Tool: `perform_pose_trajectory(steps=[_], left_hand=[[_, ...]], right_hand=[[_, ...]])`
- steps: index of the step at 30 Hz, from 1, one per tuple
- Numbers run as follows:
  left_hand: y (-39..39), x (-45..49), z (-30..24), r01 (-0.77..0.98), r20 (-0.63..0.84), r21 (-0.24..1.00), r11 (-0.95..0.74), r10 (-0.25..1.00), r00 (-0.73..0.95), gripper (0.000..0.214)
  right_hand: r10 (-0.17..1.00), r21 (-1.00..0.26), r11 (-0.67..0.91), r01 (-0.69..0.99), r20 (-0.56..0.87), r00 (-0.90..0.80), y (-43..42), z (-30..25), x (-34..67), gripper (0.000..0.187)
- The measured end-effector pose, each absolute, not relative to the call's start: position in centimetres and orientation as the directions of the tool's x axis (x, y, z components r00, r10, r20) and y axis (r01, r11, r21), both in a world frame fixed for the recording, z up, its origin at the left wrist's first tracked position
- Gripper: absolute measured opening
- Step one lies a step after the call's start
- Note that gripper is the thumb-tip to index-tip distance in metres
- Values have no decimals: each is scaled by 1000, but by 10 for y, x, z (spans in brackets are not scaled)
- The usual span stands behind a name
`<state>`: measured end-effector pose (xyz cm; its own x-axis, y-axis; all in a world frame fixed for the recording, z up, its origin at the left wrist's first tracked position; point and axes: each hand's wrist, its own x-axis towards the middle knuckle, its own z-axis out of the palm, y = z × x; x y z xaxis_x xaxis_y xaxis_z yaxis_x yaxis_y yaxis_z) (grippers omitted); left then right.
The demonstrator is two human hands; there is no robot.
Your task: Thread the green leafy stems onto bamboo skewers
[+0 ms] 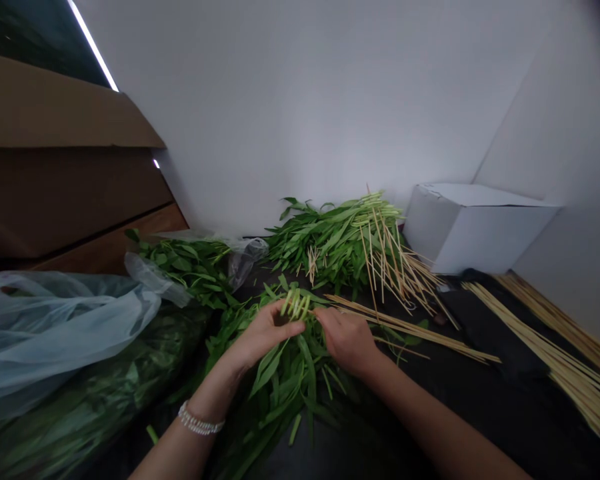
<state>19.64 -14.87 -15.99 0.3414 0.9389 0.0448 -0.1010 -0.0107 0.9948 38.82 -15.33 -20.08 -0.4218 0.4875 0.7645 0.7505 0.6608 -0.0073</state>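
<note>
My left hand (270, 330), with a white beaded bracelet (200, 421) at its wrist, is closed round a small bunch of leafy green stems (295, 305). Their pale cut stalks lie side by side above my thumb, and long leaves hang down below. Right beside the stalks, my right hand (347, 337) pinches a thin wooden skewer (312, 311) whose visible bit meets the bunch; most of it is hidden by my fingers. More loose leafy stems (275, 400) lie beneath both hands. Several wooden skewers (420, 328) rest to the right of my right hand.
Behind my hands is a pile of skewered greens (330, 230), sticks pointing right. A white box (480, 223) stands back right, with bundles of skewers (555, 353) in front. On the left are plastic bags of greens (70, 333) and a cardboard box (65, 193). A wall (300, 100) closes the back.
</note>
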Motion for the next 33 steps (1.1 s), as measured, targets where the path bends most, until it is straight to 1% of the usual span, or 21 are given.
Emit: perform_pose_trajectory(steps=[2, 3, 7, 9, 11, 13, 15, 18, 20, 22, 25, 28, 31, 33], left_hand=[[-151, 197, -159, -71, 29, 997, -3, 933, 359, 32], [-151, 197, -158, -78, 23, 997, 3, 943, 331, 28], [-147, 186, -152, -239, -28, 969, 63, 989, 145, 22], [-143, 178, -148, -338, -27, 940, 43, 998, 53, 21], [-139, 171, -142, -451, 13, 892, -28, 999, -36, 19], [-137, 165, -136, -572, 29, 817, -79, 995, -96, 15], [-137, 161, -131, -663, -1, 745, -71, 994, -108, 12], [-138, 156, -126, -739, -63, 672, -32, 993, -100, 7], [-140, 153, -126, -761, -79, 648, -15, 993, -86, 5], [-141, 152, -128, -759, -83, 651, 20, 996, -45, 6], [-142, 154, -130, -736, -23, 676, 31, 1000, 21, 19], [-143, 157, -130, -703, 52, 710, 39, 993, 107, 31], [-143, 159, -129, -666, 62, 743, 69, 983, 172, 49], [-144, 160, -129, -655, 54, 752, 78, 983, 178, 52]], right_hand=[[472, 10, 664, 748, 770, -429, -153, -200, 390, 28], [467, 20, 660, 751, 772, -431, -153, -199, 391, 28], [483, 50, 603, 796, 772, -414, -148, -198, 398, 28], [496, 51, 578, 815, 771, -400, -144, -197, 402, 30], [504, 54, 561, 826, 769, -393, -141, -195, 406, 31], [516, 62, 544, 837, 762, -392, -138, -193, 409, 31], [535, 61, 527, 847, 751, -387, -136, -191, 412, 31], [570, 37, 509, 860, 734, -369, -134, -189, 416, 28], [594, -13, 500, 866, 733, -332, -133, -188, 419, 27], [620, -97, 489, 867, 738, -267, -132, -189, 422, 30], [665, -275, 471, 838, 735, -132, -128, -188, 428, 31], [679, -451, 459, 765, 734, 26, -122, -184, 436, 30], [689, -588, 400, 703, 699, 193, -115, -182, 448, 40], [711, -666, 344, 662, 645, 280, -108, -184, 459, 43]])
